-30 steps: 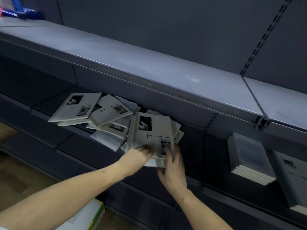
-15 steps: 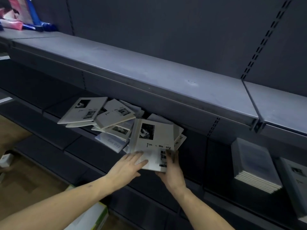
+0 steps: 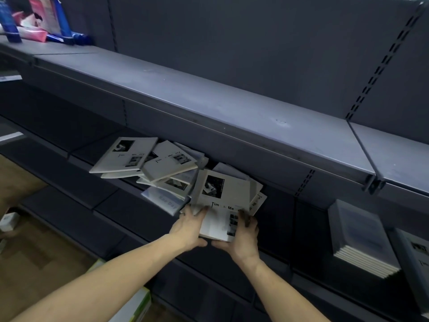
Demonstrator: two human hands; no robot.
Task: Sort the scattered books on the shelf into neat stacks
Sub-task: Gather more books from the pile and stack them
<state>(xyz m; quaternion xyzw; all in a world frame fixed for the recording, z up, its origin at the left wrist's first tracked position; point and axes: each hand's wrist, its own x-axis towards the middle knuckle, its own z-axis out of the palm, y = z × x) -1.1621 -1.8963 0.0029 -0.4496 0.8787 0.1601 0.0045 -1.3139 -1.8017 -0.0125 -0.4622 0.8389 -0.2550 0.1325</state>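
We hold the top book [image 3: 220, 201] at the front edge of the shelf [image 3: 111, 196]: left hand [image 3: 189, 228] gripping its left side, right hand [image 3: 243, 233] curled round its lower right corner. It overhangs the edge, lying on a loose pile [image 3: 254, 194]. Scattered books [image 3: 148, 163] lie to the left; a neat stack [image 3: 357, 240] sits well apart at the right. Risk: lifting may drag the books beneath off the edge, since they are not held.
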